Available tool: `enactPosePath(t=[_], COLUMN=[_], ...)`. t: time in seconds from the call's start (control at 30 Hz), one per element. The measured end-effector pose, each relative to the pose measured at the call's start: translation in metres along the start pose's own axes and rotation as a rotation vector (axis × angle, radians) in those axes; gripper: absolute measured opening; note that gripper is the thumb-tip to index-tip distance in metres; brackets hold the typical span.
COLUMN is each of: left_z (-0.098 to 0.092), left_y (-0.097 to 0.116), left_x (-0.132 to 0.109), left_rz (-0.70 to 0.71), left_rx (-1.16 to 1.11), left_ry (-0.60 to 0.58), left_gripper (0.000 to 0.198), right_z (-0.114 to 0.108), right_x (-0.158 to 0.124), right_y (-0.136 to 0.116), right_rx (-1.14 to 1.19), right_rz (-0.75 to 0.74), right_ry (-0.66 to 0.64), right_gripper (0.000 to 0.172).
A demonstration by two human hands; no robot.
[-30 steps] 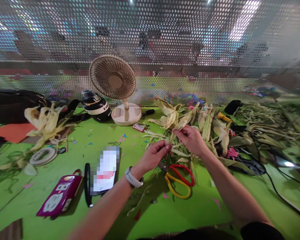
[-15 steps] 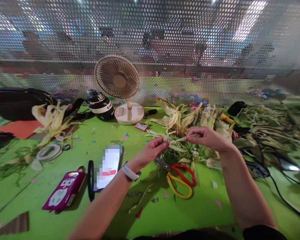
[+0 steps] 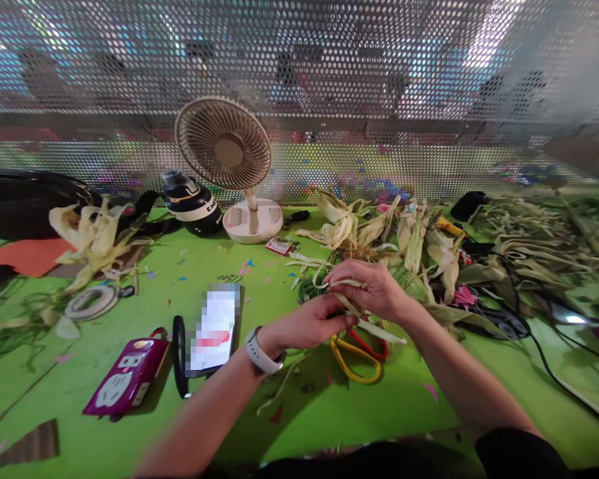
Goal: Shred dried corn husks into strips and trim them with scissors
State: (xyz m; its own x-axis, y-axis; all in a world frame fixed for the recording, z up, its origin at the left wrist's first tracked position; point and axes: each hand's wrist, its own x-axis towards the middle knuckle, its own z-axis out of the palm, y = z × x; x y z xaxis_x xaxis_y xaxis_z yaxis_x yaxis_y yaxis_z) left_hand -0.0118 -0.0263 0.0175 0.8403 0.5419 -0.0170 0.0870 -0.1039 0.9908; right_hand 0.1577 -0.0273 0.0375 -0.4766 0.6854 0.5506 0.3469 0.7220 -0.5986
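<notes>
Pale corn husk strips [image 3: 379, 328] run between my two hands above the green table. My left hand [image 3: 313, 320], wearing a white watch at the wrist, is closed on the strips. My right hand [image 3: 367, 285] sits just above and to the right of it, its fingers bent round a husk strip. The hands overlap, so the spot where they pinch is partly hidden. Under them lie scissors [image 3: 357, 362] with red and yellow handles, their blades covered. Green husk fibres [image 3: 309, 283] are heaped right behind my hands.
Dried husks [image 3: 339, 223] pile up behind, with more at right. A fan [image 3: 252, 223], a black bottle [image 3: 196, 209] and a perforated metal screen [image 3: 329, 86] stand at the back. Left are a phone [image 3: 217, 332], a purple power strip [image 3: 127, 379], tape rolls [image 3: 90, 303] and a husk flower [image 3: 92, 233].
My hands have come together from being spread apart on the strip. The right hand moved left and over the left hand, and the left moved slightly right and down, now covering the scissor blades.
</notes>
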Motion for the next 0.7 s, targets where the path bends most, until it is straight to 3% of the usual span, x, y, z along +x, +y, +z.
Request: enactPosePath(t=[0.13, 0.37, 0.47, 0.7], left_z=[0.0, 0.002, 0.003, 0.004], left_y=[0.003, 0.0, 0.001, -0.001], left_x=[-0.001, 0.0, 0.001, 0.006], left_rz=[0.004, 0.006, -0.04, -0.046], left_rx=[-0.021, 0.008, -0.074, -0.379], left_ry=[-0.011, 0.031, 0.127, 0.313], left_gripper=[0.017, 0.017, 0.014, 0.021], right_z=[0.008, 0.009, 0.009, 0.01], right_x=[-0.003, -0.007, -0.008, -0.011], right_y=[0.002, 0.001, 0.005, 0.01], right_rx=[-0.268, -0.563, -0.6, -0.621], right_rz=[0.052, 0.004, 0.021, 0.186], right_ry=[0.067, 0.029, 0.018, 0.169], right_gripper=[0.021, 0.03, 0.026, 0.025])
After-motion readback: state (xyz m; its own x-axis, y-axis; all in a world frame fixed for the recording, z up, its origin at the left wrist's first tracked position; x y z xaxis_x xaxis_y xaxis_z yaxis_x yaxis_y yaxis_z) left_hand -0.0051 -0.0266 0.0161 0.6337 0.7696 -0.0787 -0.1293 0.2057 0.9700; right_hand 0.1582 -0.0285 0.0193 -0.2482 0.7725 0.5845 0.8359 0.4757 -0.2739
